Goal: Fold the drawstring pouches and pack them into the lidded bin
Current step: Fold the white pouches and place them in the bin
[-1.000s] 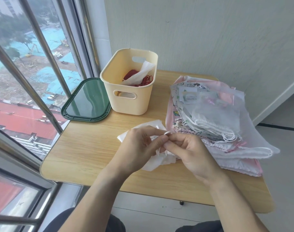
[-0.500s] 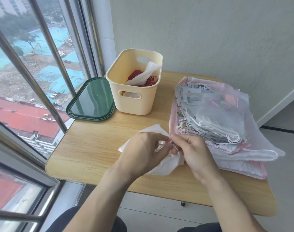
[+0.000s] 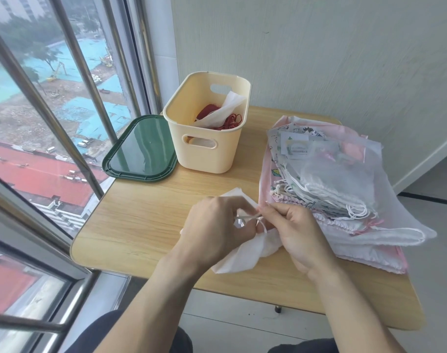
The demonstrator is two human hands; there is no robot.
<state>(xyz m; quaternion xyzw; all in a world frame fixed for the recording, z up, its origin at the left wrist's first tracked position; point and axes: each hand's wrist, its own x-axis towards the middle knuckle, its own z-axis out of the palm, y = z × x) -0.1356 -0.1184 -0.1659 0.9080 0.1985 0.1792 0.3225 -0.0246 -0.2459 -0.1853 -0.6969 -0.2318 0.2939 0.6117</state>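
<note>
Hands at table centre: left hand (image 3: 214, 233) and right hand (image 3: 297, 231) both pinch the drawstring (image 3: 250, 217) of a white pouch (image 3: 245, 256) lying on the wooden table (image 3: 141, 225). Cream bin (image 3: 204, 138), green lid (image 3: 141, 149) beside it; pouch stack (image 3: 344, 189) right.

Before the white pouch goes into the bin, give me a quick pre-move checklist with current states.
1. Lid off: ok, green lid lies flat left of the cream bin.
2. Room in bin: ok, red and white items lie low inside.
3. White pouch held: ok, left hand and right hand pinch its drawstring.
4. Pouch folded: not ok, it looks bunched.
5. Drawstring tied: cannot tell.
6. Pouch stack stable: ok, rests on the table.
</note>
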